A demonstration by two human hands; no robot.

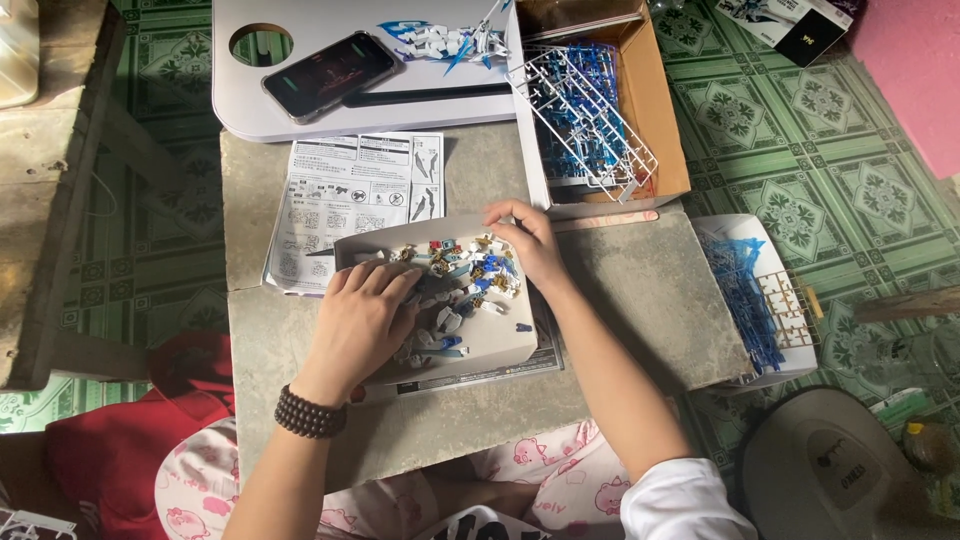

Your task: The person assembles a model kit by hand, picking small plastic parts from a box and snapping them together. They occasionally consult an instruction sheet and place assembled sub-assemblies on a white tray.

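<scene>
Left hand (360, 318), fingers spread flat, and right hand (528, 243), fingertips pinching loosely, sift small white, blue and gold plastic model parts (462, 275) lying between them in a shallow white cardboard tray (500, 340); beyond, a printed instruction sheet (355, 195).

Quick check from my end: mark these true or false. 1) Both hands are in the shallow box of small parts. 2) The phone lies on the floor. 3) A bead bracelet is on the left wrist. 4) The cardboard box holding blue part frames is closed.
1) True: the left hand and right hand rest in the shallow box of small parts.
2) False: the phone lies on the white tray.
3) True: the bead bracelet circles the left wrist.
4) False: the cardboard box is open, blue part frames showing.
</scene>
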